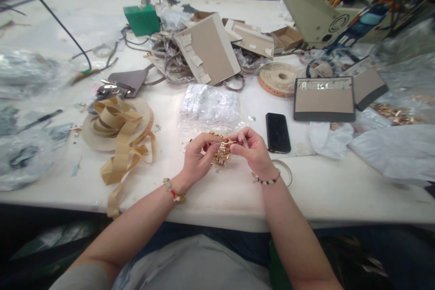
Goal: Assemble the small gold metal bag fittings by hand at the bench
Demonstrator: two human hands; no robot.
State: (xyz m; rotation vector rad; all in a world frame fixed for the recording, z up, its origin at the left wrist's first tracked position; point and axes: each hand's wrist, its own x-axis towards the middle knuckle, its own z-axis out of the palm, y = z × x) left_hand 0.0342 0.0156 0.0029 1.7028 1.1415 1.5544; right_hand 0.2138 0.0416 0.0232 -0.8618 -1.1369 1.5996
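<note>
Both hands meet over the near middle of the white table [217,195]. My left hand [197,156] and my right hand [253,147] are closed in pinches on small gold metal fittings [221,149], with a little heap of the same gold parts lying just under the fingers. A clear plastic bag of grey-white pieces [210,106] lies directly behind the hands. Each wrist wears a beaded bracelet.
A black phone [277,132] lies right of the hands. Tan strap coils [118,131] sit at left. Beige bag panels [207,50], a tape roll [279,78], flat grey-edged pieces [324,99], a green box [142,19] and plastic bags crowd the back and sides.
</note>
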